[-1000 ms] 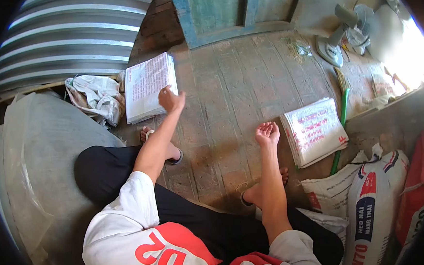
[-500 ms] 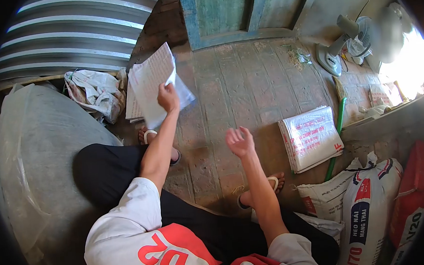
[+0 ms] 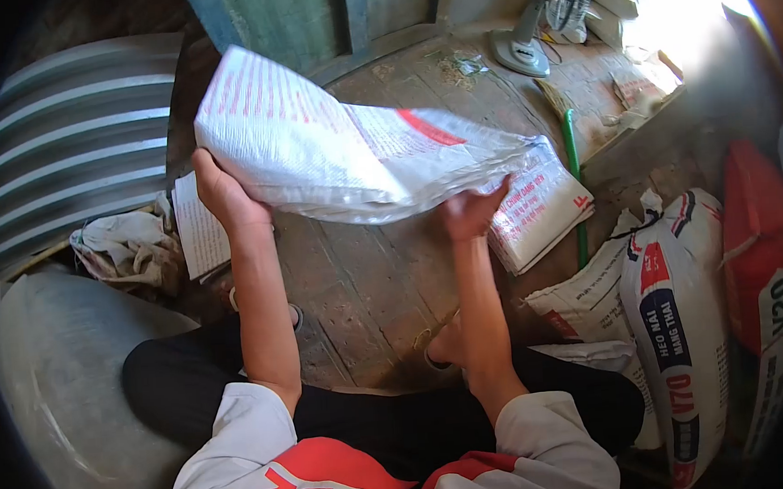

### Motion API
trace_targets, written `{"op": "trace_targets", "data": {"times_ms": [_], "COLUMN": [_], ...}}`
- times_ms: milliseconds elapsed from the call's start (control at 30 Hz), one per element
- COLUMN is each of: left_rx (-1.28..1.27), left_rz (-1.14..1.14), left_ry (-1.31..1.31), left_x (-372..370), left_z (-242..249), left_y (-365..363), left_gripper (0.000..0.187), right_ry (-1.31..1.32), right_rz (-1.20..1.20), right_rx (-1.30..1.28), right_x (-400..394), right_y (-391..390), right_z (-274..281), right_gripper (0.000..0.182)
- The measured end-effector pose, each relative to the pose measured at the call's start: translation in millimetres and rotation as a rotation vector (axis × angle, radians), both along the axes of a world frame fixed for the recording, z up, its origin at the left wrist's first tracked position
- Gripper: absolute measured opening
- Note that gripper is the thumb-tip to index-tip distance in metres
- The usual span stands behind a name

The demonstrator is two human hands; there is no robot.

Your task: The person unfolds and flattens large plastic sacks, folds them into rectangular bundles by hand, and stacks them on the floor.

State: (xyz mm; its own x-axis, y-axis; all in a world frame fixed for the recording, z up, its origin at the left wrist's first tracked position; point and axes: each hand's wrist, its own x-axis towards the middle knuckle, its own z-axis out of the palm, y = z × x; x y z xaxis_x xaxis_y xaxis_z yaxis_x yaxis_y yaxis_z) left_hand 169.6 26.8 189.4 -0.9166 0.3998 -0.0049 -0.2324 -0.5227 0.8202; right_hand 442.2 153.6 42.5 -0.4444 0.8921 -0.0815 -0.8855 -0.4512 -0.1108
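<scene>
A white woven plastic sack (image 3: 296, 152) with red print is held up in front of me, partly unfolded and smeared by motion on its right side. My left hand (image 3: 230, 201) is closed on its left lower edge. My right hand (image 3: 470, 214) grips the lower edge on the right, with some fingers hidden under the sack. Beneath its right end, a stack of folded printed sacks (image 3: 534, 227) lies on the brick floor. More folded sacks (image 3: 201, 238) lie beyond my left wrist, partly covered by my arm.
Full feed sacks (image 3: 674, 317) stand at the right, with a red sack (image 3: 752, 240) beside them. A green-handled broom (image 3: 571, 144) and a fan (image 3: 523, 44) are farther back. Corrugated metal (image 3: 80, 129), a crumpled sack (image 3: 130, 251) and a grey plastic-covered bulk (image 3: 77, 380) occupy the left.
My left hand has brought the sack from above the left stack toward the middle. My right hand, open before, now grips its other end. The view has turned right.
</scene>
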Motion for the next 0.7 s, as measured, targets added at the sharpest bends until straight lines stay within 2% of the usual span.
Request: {"op": "trace_targets", "data": {"times_ms": [33, 67, 167, 233, 267, 367, 400, 433, 500, 567, 633, 700], "left_rx": [-0.058, -0.096, -0.158, -0.280, -0.343, -0.520, -0.935, -1.089, -0.700, -0.470, -0.422, -0.490], "left_rz": [0.004, 0.009, 0.045, 0.044, 0.044, 0.231, 0.407, 0.564, 0.639, 0.219, -0.393, -0.384], "left_ry": [-0.022, -0.056, -0.133, -0.143, -0.144, 0.149, 0.409, 0.566, 1.027, 0.986, 0.808, 0.870], "left_x": [-11.8, -19.8, -35.8, -31.5, -31.2, -49.3, -31.7, -5.9, 6.3, 33.3, 70.8, 90.5], "left_z": [-17.7, -35.0, -100.8, -135.3, -153.1, -228.4, -206.7, -177.2, -162.2, -143.1, -113.1, -136.6], "left_y": [3.3, 7.6, 11.9, 8.3, 6.5, 6.3, 0.2, 0.2, 7.1, 24.8, 33.0, 40.6], "left_gripper": [0.050, 0.049, 0.043, 0.043, 0.043, 0.044, 0.047, 0.049, 0.050, 0.052, 0.052, 0.044], "right_ry": [-0.050, -0.048, -0.574, -0.794, -0.767, -0.734, -0.726, -0.721, -0.657, -0.631, -0.653, -0.650], "right_rz": [-0.054, -0.034, -0.207, -0.169, -0.146, -0.130, -0.106, -0.079, -0.028, 0.040, 0.127, 0.173], "right_rx": [0.020, 0.082, 0.279, 0.156, 0.146, 0.094, 0.076, 0.056, 0.087, 0.129, 0.193, 0.230], "right_x": [15.6, 29.3, 20.7, 20.3, 17.9, 5.3, -0.6, -7.0, -20.5, -33.9, -45.1, -54.4], "right_y": [6.4, 19.5, 31.8, 26.4, 29.5, 16.8, 11.6, 6.3, 0.9, -3.8, -19.6, -33.2], "right_z": [5.7, -14.0, -23.7, -30.7, -59.1, -83.6, -83.5, -83.0, -78.3, -75.0, -52.8, -40.2], "right_gripper": [0.089, 0.080, 0.062, 0.060, 0.058, 0.055, 0.055, 0.055, 0.052, 0.050, 0.046, 0.042]}}
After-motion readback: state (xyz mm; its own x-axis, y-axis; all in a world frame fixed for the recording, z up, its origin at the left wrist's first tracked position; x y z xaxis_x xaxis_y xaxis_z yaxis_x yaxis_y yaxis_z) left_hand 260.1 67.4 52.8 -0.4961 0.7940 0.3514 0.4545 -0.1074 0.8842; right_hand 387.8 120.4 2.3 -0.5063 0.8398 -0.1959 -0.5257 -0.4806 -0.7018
